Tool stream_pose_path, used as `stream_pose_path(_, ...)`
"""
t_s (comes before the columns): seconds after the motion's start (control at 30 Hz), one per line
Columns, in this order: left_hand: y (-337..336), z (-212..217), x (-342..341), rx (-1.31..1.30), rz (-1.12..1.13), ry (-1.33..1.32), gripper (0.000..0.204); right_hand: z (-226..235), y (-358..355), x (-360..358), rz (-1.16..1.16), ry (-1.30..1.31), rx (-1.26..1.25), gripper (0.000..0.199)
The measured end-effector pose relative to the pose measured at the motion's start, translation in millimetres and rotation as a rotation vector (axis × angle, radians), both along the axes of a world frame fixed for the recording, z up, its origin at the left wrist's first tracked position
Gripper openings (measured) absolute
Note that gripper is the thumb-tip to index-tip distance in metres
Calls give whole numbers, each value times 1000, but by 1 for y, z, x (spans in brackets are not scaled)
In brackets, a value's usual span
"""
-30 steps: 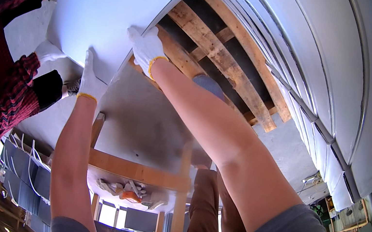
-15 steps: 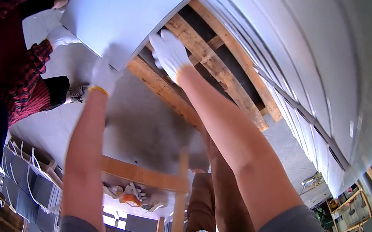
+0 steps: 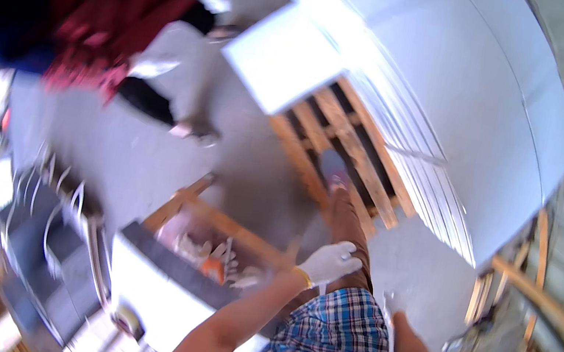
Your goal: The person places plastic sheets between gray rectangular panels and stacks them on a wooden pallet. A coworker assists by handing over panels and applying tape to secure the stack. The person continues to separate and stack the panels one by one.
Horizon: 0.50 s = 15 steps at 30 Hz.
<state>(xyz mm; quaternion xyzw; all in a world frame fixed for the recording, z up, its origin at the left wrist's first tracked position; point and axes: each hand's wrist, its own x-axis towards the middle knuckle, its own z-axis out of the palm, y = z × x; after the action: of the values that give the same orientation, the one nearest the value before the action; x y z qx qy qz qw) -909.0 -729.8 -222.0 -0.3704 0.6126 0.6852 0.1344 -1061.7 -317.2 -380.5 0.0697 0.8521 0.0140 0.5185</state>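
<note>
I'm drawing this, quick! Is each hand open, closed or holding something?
Left hand: nothing visible in it; open or closed, can't tell.
Right hand: not visible, so can't tell.

Glare bleaching the flat white panel (image 3: 286, 61); blur smearing dark red clothing (image 3: 126, 12); shadow across the grey floor (image 3: 254, 164); edges bowing into black.

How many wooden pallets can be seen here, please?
1: the pallet lies just right of centre, its far end hidden by the white panel. Others may be hidden.
</note>
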Motion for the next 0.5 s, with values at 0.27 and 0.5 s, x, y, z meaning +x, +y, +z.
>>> stream_pose_path(0.27, -16, 204, 168, -302, 518, -191, 54, 86, -59, -4, 223, -160, -323, 53)
stream_pose_path(0.5, 143, 201, 366, -150, 758, -394, 50, 122, -144, 18, 410, -278, -483, 47)
